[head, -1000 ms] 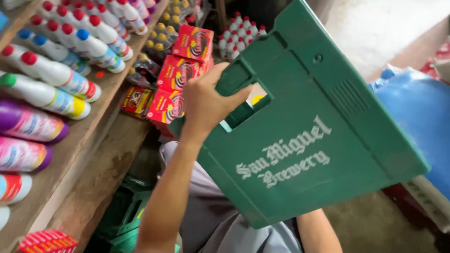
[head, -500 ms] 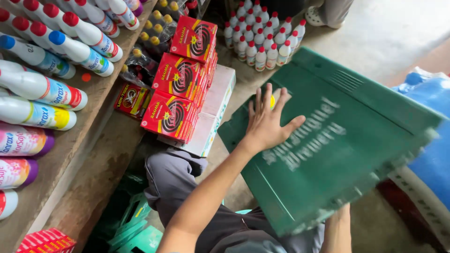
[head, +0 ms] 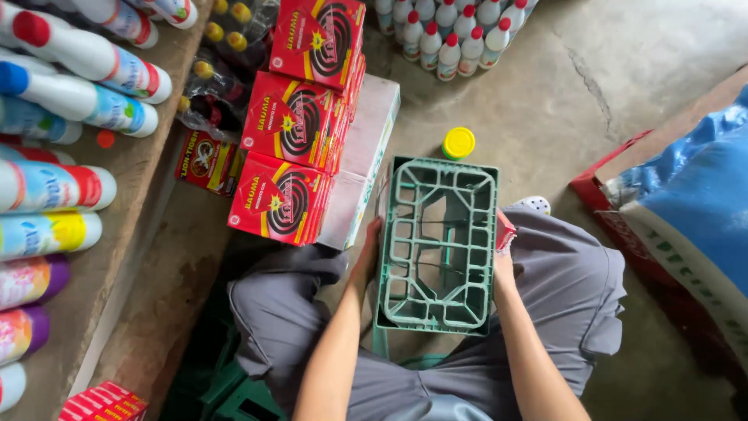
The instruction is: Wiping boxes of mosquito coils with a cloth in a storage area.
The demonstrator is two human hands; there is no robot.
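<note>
A green plastic bottle crate (head: 438,245) stands upright on the concrete floor between my knees, its divided cells facing up. My left hand (head: 368,253) grips its left wall. My right hand (head: 503,261) grips its right wall and presses a small red packet (head: 505,232) against it. Grey trousers (head: 569,288) cover both my legs on either side of the crate.
Stacked red boxes (head: 300,125) rest on a white carton (head: 362,164) just left of the crate. A wooden shelf (head: 117,257) with lying bottles runs along the left. A yellow-capped bottle (head: 458,143), packed white bottles (head: 452,31) and a blue sack (head: 693,187) surround it.
The crate was held up tilted in front of me, my left hand flat on its side. It has come down onto the floor, open side up, with both hands on its walls.
</note>
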